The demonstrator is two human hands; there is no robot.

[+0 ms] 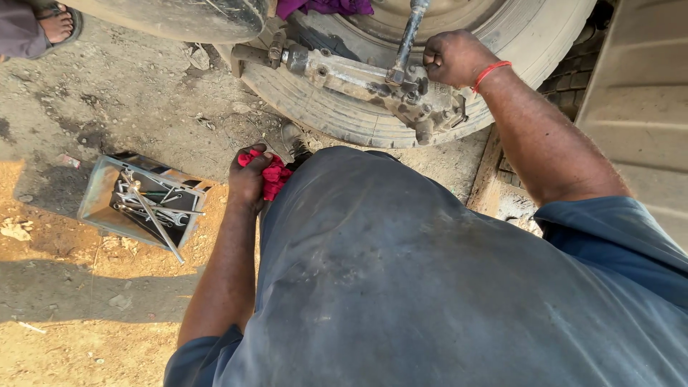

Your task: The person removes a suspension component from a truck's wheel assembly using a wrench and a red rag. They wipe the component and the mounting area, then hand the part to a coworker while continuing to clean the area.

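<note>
A red rag [272, 175] is gripped by the left hand [249, 178]; the right hand [453, 57] is fisted beside the metal bracket [373, 82].

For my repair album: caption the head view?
Right hand grips a wrench by a tyre; left hand holds a red rag.

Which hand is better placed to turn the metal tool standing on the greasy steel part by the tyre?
Probably the right hand: it already rests beside the metal tool on the greasy steel part. The left hand clutches a red rag, lower down.

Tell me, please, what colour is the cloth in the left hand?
Red cloth, gripped by the left hand; head view.
</note>
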